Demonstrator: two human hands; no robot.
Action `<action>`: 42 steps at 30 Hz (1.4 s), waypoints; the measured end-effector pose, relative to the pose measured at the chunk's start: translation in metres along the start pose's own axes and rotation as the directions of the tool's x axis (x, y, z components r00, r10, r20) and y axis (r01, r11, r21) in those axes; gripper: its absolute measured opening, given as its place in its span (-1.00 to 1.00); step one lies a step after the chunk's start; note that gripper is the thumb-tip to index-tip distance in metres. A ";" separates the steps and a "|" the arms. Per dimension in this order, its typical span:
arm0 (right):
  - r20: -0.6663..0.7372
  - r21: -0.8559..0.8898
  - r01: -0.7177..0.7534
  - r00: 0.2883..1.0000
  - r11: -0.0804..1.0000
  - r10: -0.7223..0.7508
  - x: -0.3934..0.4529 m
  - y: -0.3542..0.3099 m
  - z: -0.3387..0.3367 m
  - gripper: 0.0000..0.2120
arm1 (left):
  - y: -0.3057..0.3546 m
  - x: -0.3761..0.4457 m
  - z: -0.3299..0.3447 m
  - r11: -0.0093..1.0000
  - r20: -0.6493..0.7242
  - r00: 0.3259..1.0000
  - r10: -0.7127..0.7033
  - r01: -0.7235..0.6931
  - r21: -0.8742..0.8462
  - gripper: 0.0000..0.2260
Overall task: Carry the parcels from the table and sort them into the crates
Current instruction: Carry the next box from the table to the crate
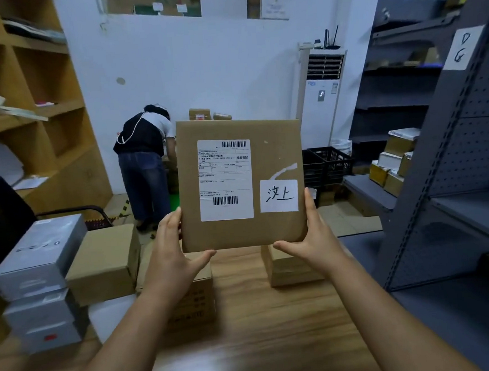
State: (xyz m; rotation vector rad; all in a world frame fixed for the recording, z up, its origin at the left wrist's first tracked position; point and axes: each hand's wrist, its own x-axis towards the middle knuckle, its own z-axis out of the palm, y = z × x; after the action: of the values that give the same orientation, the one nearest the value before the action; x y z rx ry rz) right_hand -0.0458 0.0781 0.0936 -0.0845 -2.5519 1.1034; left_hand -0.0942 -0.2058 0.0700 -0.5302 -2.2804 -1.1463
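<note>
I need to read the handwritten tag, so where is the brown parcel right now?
In the head view the parcel is held up at centre, above the table, left hand and right hand at its lower corners, tag facing the camera.

Parcel [241, 182] sticker: "汶上"; shelf paper tag [464, 47]: "D G"

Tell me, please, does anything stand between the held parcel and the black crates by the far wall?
Yes. The parcel is held up over the table; its far edge and the boxes on it lie between it and the crates. The floor beyond looks open.
</note>
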 end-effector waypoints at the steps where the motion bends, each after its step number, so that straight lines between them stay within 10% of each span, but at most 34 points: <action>1: -0.003 -0.004 -0.003 1.000 1.000 0.003 0.000 -0.001 0.001 0.27 | 0.000 0.000 0.000 1.000 0.000 1.000 -0.001 0.001 -0.003 -0.07; 18: 0.021 0.041 0.073 0.997 0.996 -0.074 0.034 0.016 -0.037 0.21 | 0.031 0.027 0.022 0.999 -0.035 0.999 -0.015 0.016 0.039 -0.08; 27: 0.183 0.215 0.249 0.940 0.944 -0.289 0.059 -0.007 0.013 0.25 | 0.046 -0.020 -0.028 0.953 -0.239 0.948 -0.209 0.253 0.168 -0.07; 32: 0.340 0.373 0.346 0.812 0.861 -0.474 0.030 -0.077 0.092 0.25 | 0.047 -0.098 -0.112 0.869 -0.454 0.851 -0.263 0.413 0.272 -0.09; 42: 0.508 0.679 0.405 0.343 0.612 -0.790 -0.146 -0.285 0.240 0.23 | 0.100 -0.310 -0.303 0.515 -0.838 0.473 -0.273 0.807 0.289 -0.07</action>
State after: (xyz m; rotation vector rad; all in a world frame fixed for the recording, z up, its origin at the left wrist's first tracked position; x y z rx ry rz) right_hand 0.0321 -0.3139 0.1021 1.7587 -2.3796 1.5191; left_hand 0.2889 -0.4310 0.0934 0.9678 -1.9210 -0.4969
